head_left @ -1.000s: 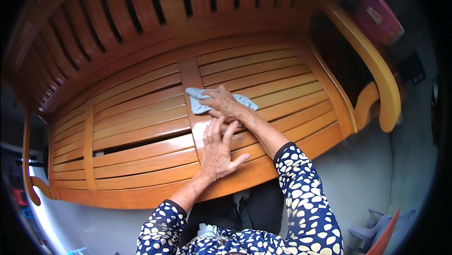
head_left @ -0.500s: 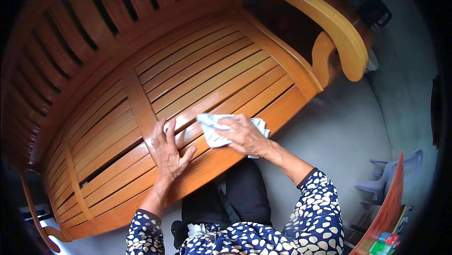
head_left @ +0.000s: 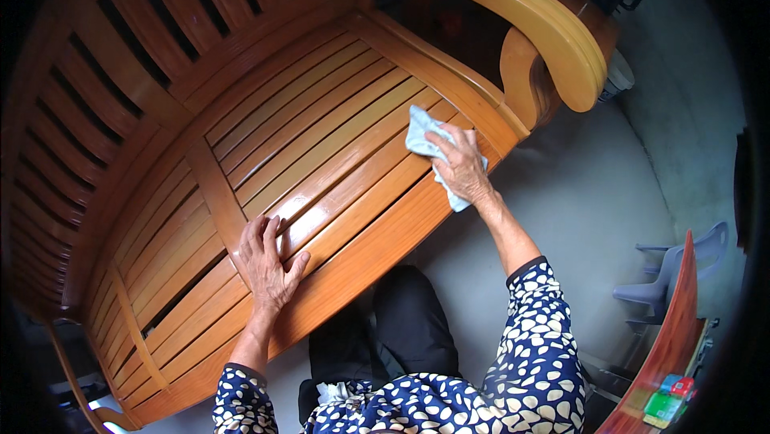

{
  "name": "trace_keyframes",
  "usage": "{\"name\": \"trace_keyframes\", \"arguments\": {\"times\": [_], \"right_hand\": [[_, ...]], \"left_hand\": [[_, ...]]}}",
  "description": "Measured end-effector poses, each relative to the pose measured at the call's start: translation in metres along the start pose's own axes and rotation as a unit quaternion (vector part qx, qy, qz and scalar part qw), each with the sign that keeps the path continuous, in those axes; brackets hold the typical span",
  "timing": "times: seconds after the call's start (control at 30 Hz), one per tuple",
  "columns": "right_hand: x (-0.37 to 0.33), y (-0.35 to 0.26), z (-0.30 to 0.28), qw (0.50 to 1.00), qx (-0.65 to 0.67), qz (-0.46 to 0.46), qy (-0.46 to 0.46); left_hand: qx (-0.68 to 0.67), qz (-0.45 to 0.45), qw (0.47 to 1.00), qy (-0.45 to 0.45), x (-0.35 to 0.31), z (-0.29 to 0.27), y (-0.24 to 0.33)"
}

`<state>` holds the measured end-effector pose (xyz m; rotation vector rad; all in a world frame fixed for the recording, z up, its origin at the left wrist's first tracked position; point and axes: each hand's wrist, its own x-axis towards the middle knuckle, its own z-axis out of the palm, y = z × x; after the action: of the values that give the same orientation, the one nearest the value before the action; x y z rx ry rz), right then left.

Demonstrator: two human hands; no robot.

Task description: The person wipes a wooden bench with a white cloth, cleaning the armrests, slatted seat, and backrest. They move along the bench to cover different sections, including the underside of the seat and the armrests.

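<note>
The right hand (head_left: 460, 168) holds a blue cloth (head_left: 419, 131), seemingly against the bench (head_left: 377, 246).

A pale blue cloth (head_left: 421, 134) lay rumpled on the slatted seat of the wooden bench (head_left: 317, 153) (orange-brown and glossy), near the bench's right end, one corner reaching its front edge.

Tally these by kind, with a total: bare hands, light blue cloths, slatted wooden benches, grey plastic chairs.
Bare hands: 2 (left hand, right hand)
Light blue cloth: 1
Slatted wooden bench: 1
Grey plastic chair: 1
Total: 5
</note>
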<state>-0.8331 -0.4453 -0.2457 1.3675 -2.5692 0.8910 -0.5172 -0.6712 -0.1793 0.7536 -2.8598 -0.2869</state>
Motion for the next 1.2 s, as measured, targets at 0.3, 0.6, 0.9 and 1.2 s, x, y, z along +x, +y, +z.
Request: {"name": "trace_keyframes", "arguments": {"times": [0.3, 0.6, 0.9, 1.2], "right_hand": [[-0.001, 0.042, -0.006, 0.978, -0.076, 0.131, 0.143], [-0.062, -0.071, 0.05, 0.87, -0.007, 0.311, 0.382], [-0.071, -0.106, 0.061, 0.762, 0.247, 0.44, 0.406], [-0.041, 0.01, 0.034, 0.578, 0.496, 0.459, 0.457]], "left_hand": [[-0.012, -0.007, 1.0, 0.014, -0.002, 0.001, -0.002], [0.019, -0.002, 1.0, 0.009, -0.003, 0.004, -0.001], [0.002, 0.026, 0.999, 0.036, -0.01, 0.02, -0.015], [-0.021, 0.005, 1.0, 0.016, -0.011, 0.024, -0.012]]}}
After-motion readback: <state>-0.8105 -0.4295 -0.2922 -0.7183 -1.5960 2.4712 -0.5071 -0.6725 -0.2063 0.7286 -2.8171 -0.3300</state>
